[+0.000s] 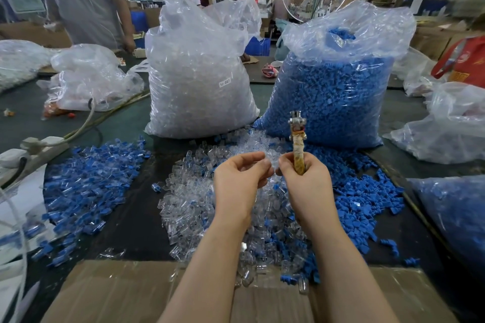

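Clear cap (273,164), tool (298,147) in hands (240,181) (307,186); piles (183,207) around

We note glossy clear plastic bags (199,65), matt blue plastic parts (362,199), a shiny metal tool head (297,123) with worn cloth-wrapped handle (299,157)

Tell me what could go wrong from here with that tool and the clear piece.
1. The left hand and right hand pinch what looks like a small clear piece together; dropped, it would likely vanish into the clear pile below.
2. The right hand also grips the tool, so that grip may slip.
3. The forearms cross loose parts at the cardboard edge and might sweep them off.
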The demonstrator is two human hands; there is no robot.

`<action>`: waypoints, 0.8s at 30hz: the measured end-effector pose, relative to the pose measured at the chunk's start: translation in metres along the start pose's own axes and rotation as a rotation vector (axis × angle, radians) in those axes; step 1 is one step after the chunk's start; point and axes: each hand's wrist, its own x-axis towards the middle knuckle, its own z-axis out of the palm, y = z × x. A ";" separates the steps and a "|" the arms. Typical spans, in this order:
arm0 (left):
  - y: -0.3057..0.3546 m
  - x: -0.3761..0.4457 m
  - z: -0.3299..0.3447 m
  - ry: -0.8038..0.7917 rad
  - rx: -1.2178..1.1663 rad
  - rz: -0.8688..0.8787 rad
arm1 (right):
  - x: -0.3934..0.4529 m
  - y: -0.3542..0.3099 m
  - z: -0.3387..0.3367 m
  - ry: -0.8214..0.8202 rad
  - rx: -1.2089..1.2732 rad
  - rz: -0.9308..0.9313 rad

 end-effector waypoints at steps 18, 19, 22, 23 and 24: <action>-0.006 0.005 0.003 0.134 0.110 0.111 | -0.006 -0.004 0.004 -0.077 -0.033 -0.104; -0.006 0.005 0.003 0.134 0.107 0.109 | -0.007 -0.004 0.004 -0.054 -0.038 -0.111; -0.006 0.005 0.003 0.134 0.108 0.100 | -0.007 -0.003 0.005 0.009 -0.059 -0.128; -0.007 0.005 0.003 0.135 0.111 0.098 | -0.007 -0.003 0.005 0.028 -0.066 -0.135; -0.007 0.005 0.003 0.135 0.114 0.099 | -0.007 -0.003 0.005 0.045 -0.070 -0.142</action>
